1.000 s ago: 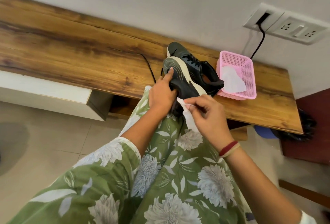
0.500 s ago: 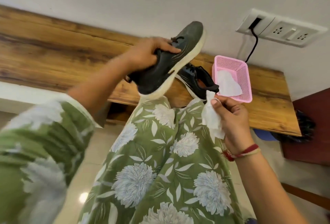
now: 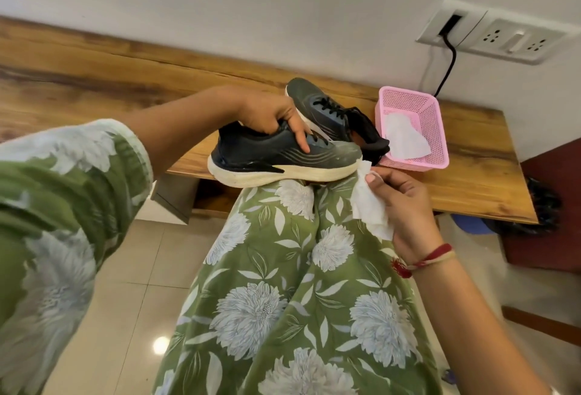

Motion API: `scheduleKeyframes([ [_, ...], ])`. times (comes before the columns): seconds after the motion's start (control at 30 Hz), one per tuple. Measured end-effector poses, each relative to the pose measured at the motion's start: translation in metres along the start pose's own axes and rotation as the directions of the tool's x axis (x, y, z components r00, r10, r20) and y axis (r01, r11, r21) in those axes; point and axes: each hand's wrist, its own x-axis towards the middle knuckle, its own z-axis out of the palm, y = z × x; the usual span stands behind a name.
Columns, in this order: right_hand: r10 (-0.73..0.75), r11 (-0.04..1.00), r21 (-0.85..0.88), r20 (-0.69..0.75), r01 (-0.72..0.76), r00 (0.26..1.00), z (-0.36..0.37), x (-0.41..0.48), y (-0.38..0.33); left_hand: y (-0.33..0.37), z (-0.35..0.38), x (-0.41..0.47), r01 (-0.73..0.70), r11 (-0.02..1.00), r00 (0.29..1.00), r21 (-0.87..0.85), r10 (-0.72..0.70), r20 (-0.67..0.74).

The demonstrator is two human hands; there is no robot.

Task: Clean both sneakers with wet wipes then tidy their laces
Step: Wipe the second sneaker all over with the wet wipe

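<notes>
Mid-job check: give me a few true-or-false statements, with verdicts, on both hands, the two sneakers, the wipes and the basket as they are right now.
1. The left hand grips a sneaker sole down. True.
2. The right hand is empty. False: it pinches a white wipe beside that sneaker's toe.
3. The second sneaker lies on the floor. False: it lies on the wooden bench, behind the held one.
4. The pink basket holds a spare wipe. True.
5. The pink basket stands left of both sneakers. False: it stands to their right on the bench.
</notes>
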Motion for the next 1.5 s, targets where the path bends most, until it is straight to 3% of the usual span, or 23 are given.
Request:
scheduleKeyframes([
  [0.23, 0.071, 0.997, 0.044, -0.017, -0.070, 0.997, 0.002, 0.005, 0.009, 0.010, -0.005, 0.008, 0.115, 0.993, 0.991, 0.006, -0.115, 0.073],
  [0.37, 0.091, 0.995, 0.052, -0.016, -0.090, 0.996, 0.001, 0.007, 0.015, 0.020, -0.007, 0.010, 0.215, 0.951, 0.959, -0.223, -0.163, 0.230],
  [0.5, 0.113, 0.989, 0.099, -0.011, -0.111, 0.994, 0.002, 0.013, 0.019, 0.036, -0.015, 0.006, 0.296, 0.828, 0.955, -0.476, -0.243, 0.171],
  [0.53, 0.127, 0.986, 0.113, -0.019, -0.124, 0.992, 0.003, 0.016, 0.020, 0.040, -0.015, 0.007, 0.339, 0.842, 0.941, -0.419, -0.296, 0.165],
  [0.6, 0.179, 0.973, 0.155, -0.027, -0.173, 0.983, 0.006, 0.022, 0.025, 0.040, -0.007, 0.018, 0.444, 0.895, 0.888, -0.044, -0.434, 0.151],
  [0.63, 0.204, 0.966, 0.166, -0.033, -0.196, 0.978, 0.007, 0.025, 0.028, 0.038, 0.001, 0.022, 0.488, 0.857, 0.854, 0.166, -0.508, 0.114],
  [0.67, 0.223, 0.963, 0.167, -0.040, -0.214, 0.974, 0.008, 0.029, 0.030, 0.037, 0.008, 0.026, 0.517, 0.811, 0.832, 0.273, -0.552, 0.064],
  [0.83, 0.268, 0.952, 0.155, -0.014, -0.263, 0.963, 0.011, 0.038, 0.025, 0.023, 0.010, 0.027, 0.542, 0.826, 0.835, 0.152, -0.550, 0.006],
  [1.07, 0.187, 0.963, 0.216, -0.114, -0.160, 0.976, 0.021, 0.045, 0.015, 0.013, -0.003, 0.027, 0.455, 0.873, 0.890, 0.173, -0.447, -0.089],
  [1.17, 0.075, 0.993, 0.109, -0.204, -0.054, 0.976, 0.019, 0.051, 0.013, 0.014, -0.002, 0.028, 0.409, 0.887, 0.913, 0.216, -0.399, -0.090],
  [1.27, -0.120, 0.981, -0.178, -0.256, 0.075, 0.959, 0.016, 0.062, 0.017, 0.017, 0.005, 0.026, 0.391, 0.905, 0.920, 0.170, -0.378, -0.105],
  [1.4, -0.266, 0.809, -0.576, -0.189, 0.112, 0.945, 0.018, 0.073, 0.028, 0.014, 0.014, 0.029, 0.435, 0.900, 0.897, 0.018, -0.432, -0.090],
  [1.5, -0.342, 0.660, -0.731, -0.086, 0.174, 0.936, 0.020, 0.071, 0.031, 0.010, 0.022, 0.034, 0.451, 0.886, 0.887, -0.109, -0.458, -0.051],
])
